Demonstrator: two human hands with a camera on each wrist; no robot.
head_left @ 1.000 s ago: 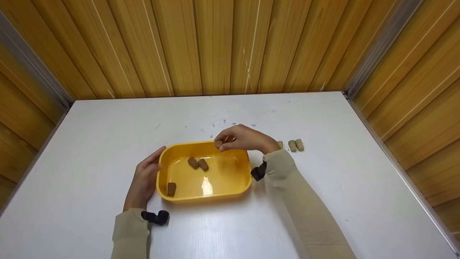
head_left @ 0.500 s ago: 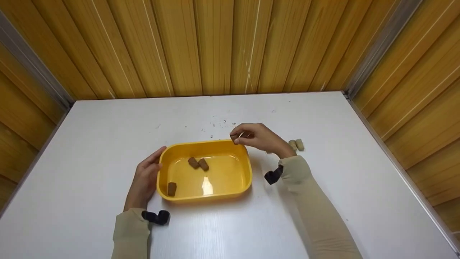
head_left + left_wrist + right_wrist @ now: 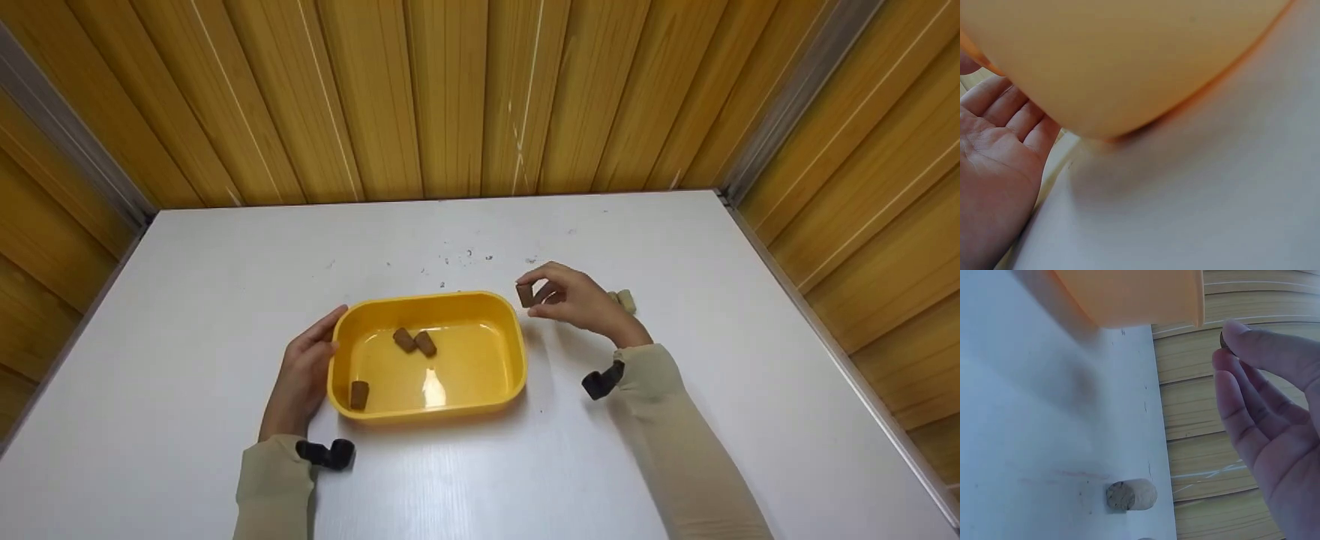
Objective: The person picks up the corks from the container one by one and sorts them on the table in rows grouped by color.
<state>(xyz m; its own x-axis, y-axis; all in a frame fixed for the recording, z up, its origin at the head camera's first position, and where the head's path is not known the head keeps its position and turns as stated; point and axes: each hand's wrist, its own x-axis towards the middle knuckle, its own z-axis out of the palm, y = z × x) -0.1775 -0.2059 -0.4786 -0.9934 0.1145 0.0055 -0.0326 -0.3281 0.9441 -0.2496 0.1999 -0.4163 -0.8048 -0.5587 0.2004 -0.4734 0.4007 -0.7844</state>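
In the head view my left hand (image 3: 301,371) holds the left end of a yellow plastic tray (image 3: 480,409), its thumb at the rim and its fingers along the outer wall. The left wrist view shows those fingers fairly straight behind the tray wall (image 3: 1129,62). Just off the tray's far right corner, my right hand (image 3: 577,300) pinches a brown cork (image 3: 525,295) between thumb and fingertips, above the table. Inside the tray lie two touching brown corks, one left (image 3: 403,340) and one right (image 3: 426,344), and another cork (image 3: 359,394) by the near left corner.
Pale tan corks (image 3: 625,300) lie on the white table (image 3: 420,487), partly hidden behind the right hand. One pale cork (image 3: 1131,495) shows whole in the right wrist view. Small dark specks (image 3: 469,255) mark the table beyond the tray. Wood-patterned panels (image 3: 450,97) stand behind.
My right hand has moved right from over the tray's far rim to beyond its right corner, still pinching the brown cork. The left hand, the tray and the corks inside have stayed put.
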